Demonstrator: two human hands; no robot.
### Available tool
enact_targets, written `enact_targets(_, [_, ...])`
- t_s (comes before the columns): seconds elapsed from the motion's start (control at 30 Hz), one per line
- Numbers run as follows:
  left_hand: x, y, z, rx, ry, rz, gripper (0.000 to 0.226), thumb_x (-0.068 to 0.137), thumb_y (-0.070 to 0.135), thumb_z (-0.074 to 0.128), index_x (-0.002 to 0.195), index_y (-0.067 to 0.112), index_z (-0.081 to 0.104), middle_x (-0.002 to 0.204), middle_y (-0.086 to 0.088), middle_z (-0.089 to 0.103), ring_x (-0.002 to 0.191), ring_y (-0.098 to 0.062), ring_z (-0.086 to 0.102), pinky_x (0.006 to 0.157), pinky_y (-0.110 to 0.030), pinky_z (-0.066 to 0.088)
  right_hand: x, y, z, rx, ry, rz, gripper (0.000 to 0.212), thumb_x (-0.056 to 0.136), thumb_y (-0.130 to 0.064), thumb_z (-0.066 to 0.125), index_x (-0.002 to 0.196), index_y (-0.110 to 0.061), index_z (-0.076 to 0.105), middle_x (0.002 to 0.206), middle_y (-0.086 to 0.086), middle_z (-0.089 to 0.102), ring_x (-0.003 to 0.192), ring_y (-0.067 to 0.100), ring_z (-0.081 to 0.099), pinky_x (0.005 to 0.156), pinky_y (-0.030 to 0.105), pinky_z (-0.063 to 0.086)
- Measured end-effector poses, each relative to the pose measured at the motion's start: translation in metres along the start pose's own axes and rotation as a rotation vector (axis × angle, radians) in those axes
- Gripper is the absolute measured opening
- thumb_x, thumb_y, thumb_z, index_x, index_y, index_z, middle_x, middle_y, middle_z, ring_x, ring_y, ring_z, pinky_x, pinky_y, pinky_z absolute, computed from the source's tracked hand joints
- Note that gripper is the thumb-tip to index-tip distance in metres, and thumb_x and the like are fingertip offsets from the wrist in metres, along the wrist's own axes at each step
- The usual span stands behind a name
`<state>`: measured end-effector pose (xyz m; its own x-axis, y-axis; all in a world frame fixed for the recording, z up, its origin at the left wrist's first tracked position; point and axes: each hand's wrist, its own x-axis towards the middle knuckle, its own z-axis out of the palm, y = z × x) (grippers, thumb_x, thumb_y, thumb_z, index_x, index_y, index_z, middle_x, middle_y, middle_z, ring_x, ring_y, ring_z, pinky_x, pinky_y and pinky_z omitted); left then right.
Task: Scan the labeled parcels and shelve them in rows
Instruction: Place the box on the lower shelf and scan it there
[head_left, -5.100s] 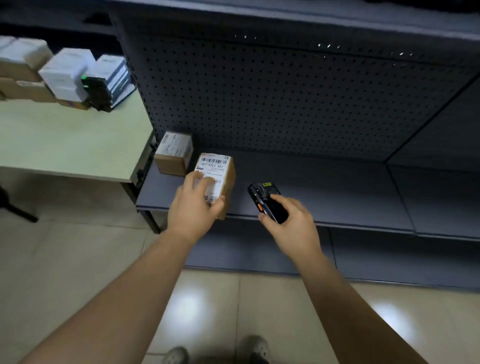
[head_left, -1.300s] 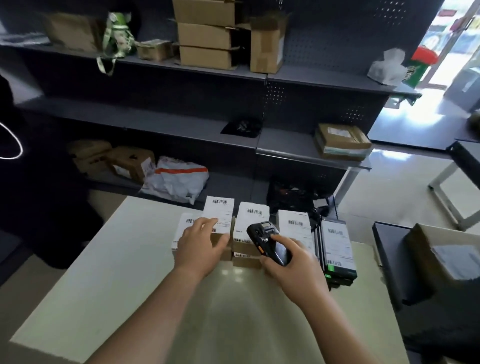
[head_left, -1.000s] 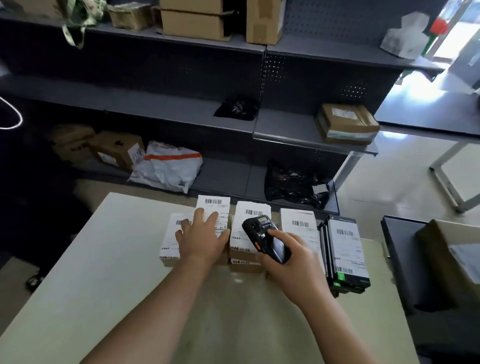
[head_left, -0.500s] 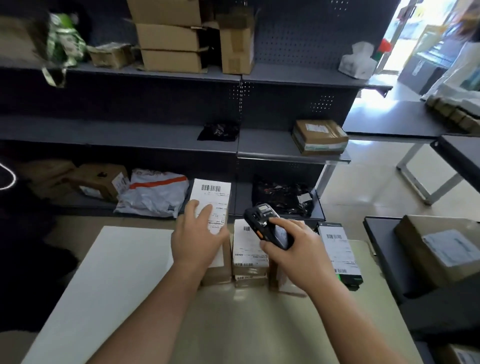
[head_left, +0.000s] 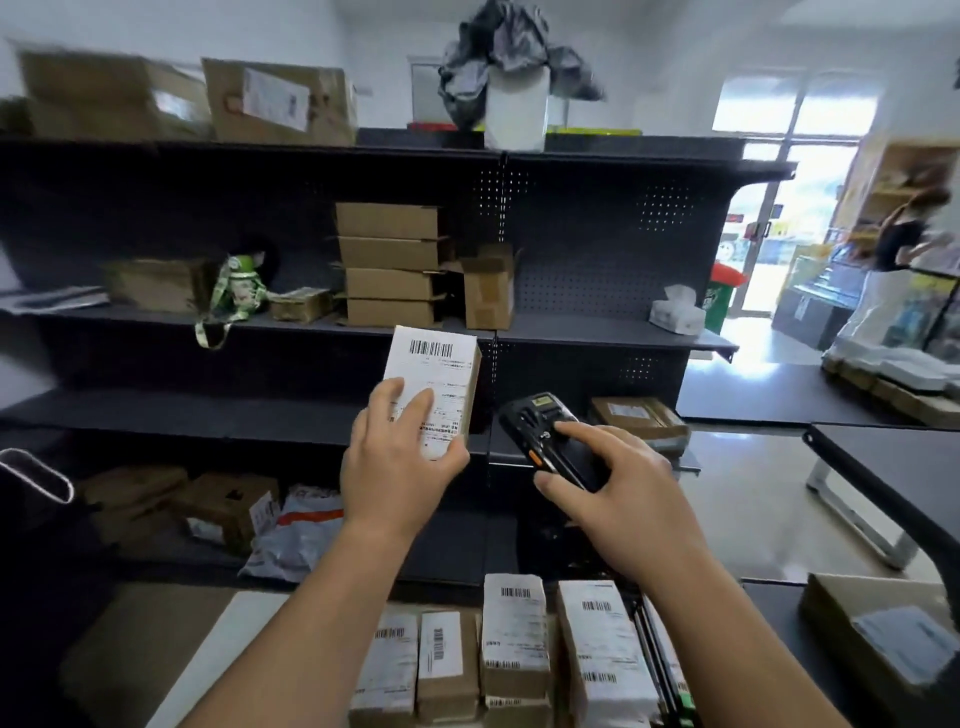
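My left hand (head_left: 400, 470) grips a labeled parcel (head_left: 434, 382) lifted at twelve o'clock, barcode up. My right hand (head_left: 615, 491) holds the scanner (head_left: 545, 434), thumb on its keys. Its head sits beside the label, not facing it, so a scan could miss; the remaining parcels (head_left: 514, 649) wait at six o'clock.

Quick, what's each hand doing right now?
Left hand: closed, holding a labeled parcel up off the table.
Right hand: closed, holding the black scanner, forefinger on its keys.

Left hand (head_left: 400, 478), right hand (head_left: 618, 499): curled grips.
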<state>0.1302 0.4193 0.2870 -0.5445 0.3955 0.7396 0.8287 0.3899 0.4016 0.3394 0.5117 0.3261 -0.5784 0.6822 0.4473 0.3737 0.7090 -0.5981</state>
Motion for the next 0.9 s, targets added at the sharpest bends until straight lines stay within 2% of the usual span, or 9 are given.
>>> enact_targets(0.1, [0.011,0.000,-0.009,0.019,0.059,0.022,0.056,0.073,0.038,0.078,0.123,0.015,0.065,0.139,-0.006,0.047,0.114,-0.030,0.053,0.075,-0.047,0.054,0.001,-0.014,-0.008,0.000,0.017,-0.041,0.054,0.076,-0.050,0.075,0.128,-0.043,0.060,0.116,-0.025,0.053,0.100,-0.004,0.048,0.076,0.006,0.034])
enact_targets(0.27, [0.015,-0.004,-0.012,0.079,0.095,0.058,0.057,0.070,0.036,0.081,0.120,0.013,0.067,0.139,-0.011,0.048,0.114,-0.034,0.053,0.074,-0.048,0.055,-0.001,-0.031,-0.015,-0.043,0.003,-0.111,0.052,0.076,-0.054,0.072,0.126,-0.046,0.059,0.112,-0.024,0.056,0.102,0.000,0.053,0.083,0.022,0.046])
enact_targets(0.37, [0.012,-0.004,-0.012,0.090,0.094,0.049,0.057,0.069,0.035,0.083,0.119,0.012,0.067,0.138,-0.013,0.049,0.114,-0.035,0.054,0.074,-0.047,0.055,-0.002,-0.037,-0.020,-0.050,-0.008,-0.107,0.051,0.075,-0.056,0.070,0.124,-0.049,0.058,0.113,-0.024,0.057,0.106,0.001,0.053,0.089,0.028,0.048])
enact_targets(0.5, [0.007,-0.004,-0.009,0.094,0.094,0.047,0.056,0.069,0.034,0.084,0.118,0.011,0.068,0.137,-0.014,0.049,0.113,-0.036,0.054,0.071,-0.049,0.057,-0.001,-0.040,-0.027,-0.087,-0.071,-0.081,0.054,0.073,-0.061,0.067,0.125,-0.051,0.055,0.108,-0.020,0.058,0.105,0.005,0.052,0.088,0.030,0.048])
enact_targets(0.7, [0.002,0.000,-0.005,0.099,0.101,0.046,0.056,0.071,0.035,0.083,0.118,0.010,0.067,0.136,-0.014,0.050,0.115,-0.036,0.052,0.071,-0.049,0.057,-0.002,-0.037,-0.034,-0.115,-0.192,-0.047,0.060,0.064,-0.068,0.063,0.122,-0.054,0.055,0.098,-0.017,0.062,0.096,0.009,0.060,0.083,0.034,0.053])
enact_targets(0.9, [-0.005,0.003,0.002,0.102,0.087,0.045,0.056,0.069,0.034,0.084,0.118,0.010,0.068,0.136,-0.014,0.050,0.115,-0.036,0.052,0.071,-0.050,0.057,-0.004,-0.035,-0.039,-0.136,-0.204,-0.057,0.058,0.066,-0.066,0.065,0.122,-0.054,0.055,0.099,-0.016,0.062,0.095,0.008,0.060,0.081,0.032,0.053])
